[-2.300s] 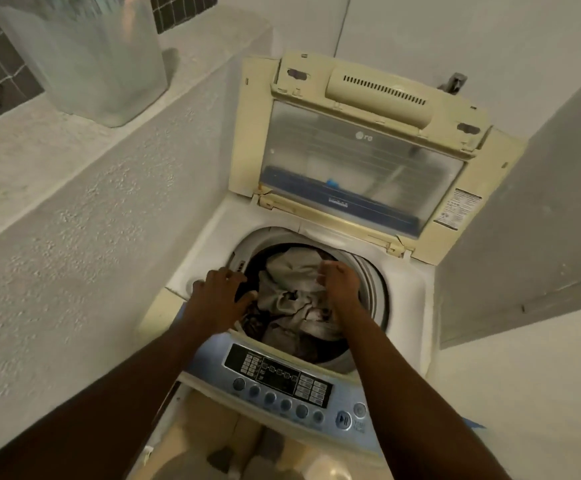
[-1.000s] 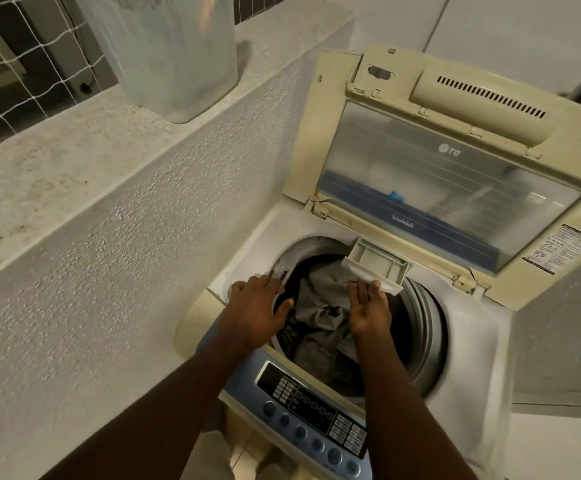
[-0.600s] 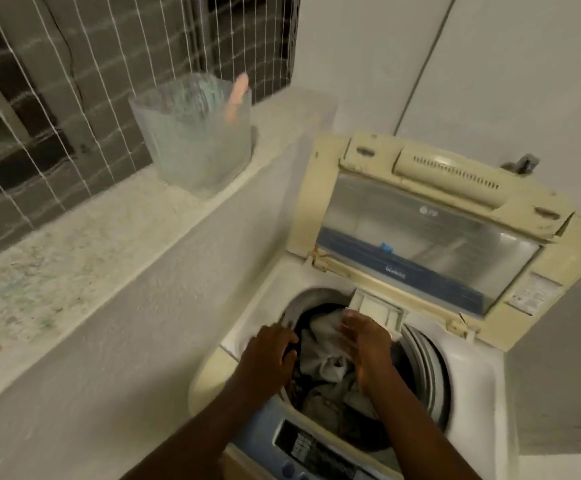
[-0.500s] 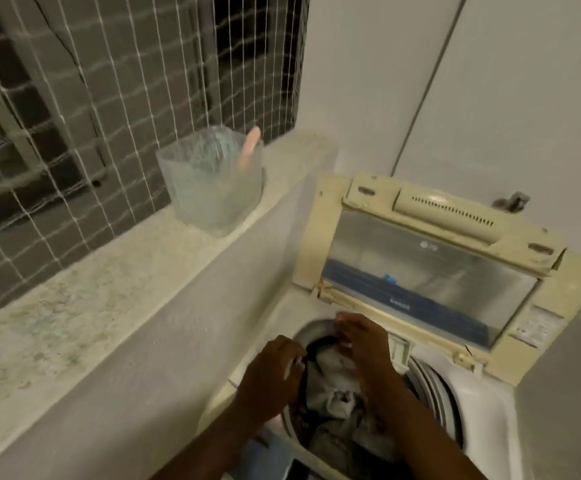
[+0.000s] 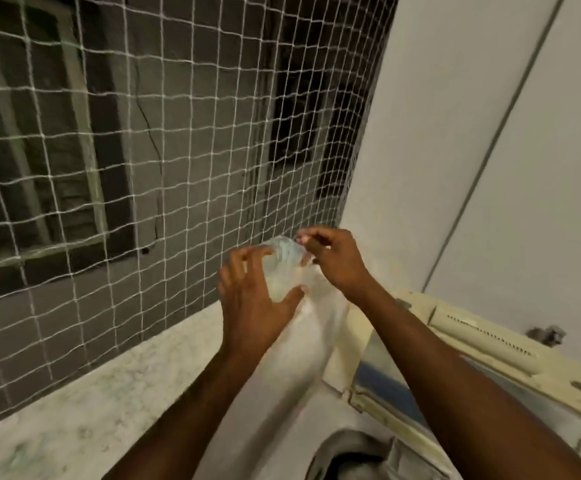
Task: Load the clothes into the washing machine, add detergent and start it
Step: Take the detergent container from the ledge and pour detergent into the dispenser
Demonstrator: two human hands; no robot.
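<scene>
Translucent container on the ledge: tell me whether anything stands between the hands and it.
Nothing visible does. The left hand is spread beside the translucent container on the ledge, and the right hand pinches at its top rim. Motion blur hides whether either truly touches it.

Home laundry nook, top-loading washing machine (image 5: 490,368) with raised lid, netted window (image 5: 143,150), marble ledge (image 5: 91,410)

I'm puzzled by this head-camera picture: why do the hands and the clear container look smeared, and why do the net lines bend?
Head view: motion blur softens the left hand, right hand and translucent container; the wide-angle lens bows the window net; lighting is dim and warm, with no strong glare; the washing machine lid is soft-edged too.
</scene>
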